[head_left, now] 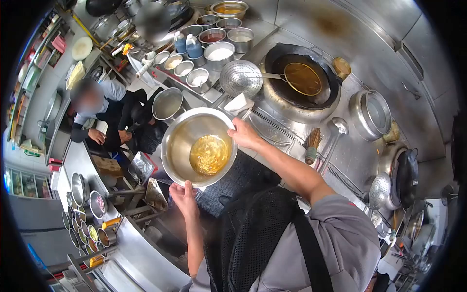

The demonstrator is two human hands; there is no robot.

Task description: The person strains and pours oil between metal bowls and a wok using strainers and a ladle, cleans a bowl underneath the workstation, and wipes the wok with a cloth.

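Steel bowl (pixel 178 138) of yellow liquid (pixel 210 155), grasped at the right rim by the right hand (pixel 245 134), met at near rim by the left hand (pixel 185 198), grip there unclear.

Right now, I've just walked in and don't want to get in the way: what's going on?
A person in grey holds a metal basin with some yellow liquid in it. The right hand grips its rim; the left hand is at the near rim, its hold hard to judge. A wok stands beyond to the right, and another person is off to the left.
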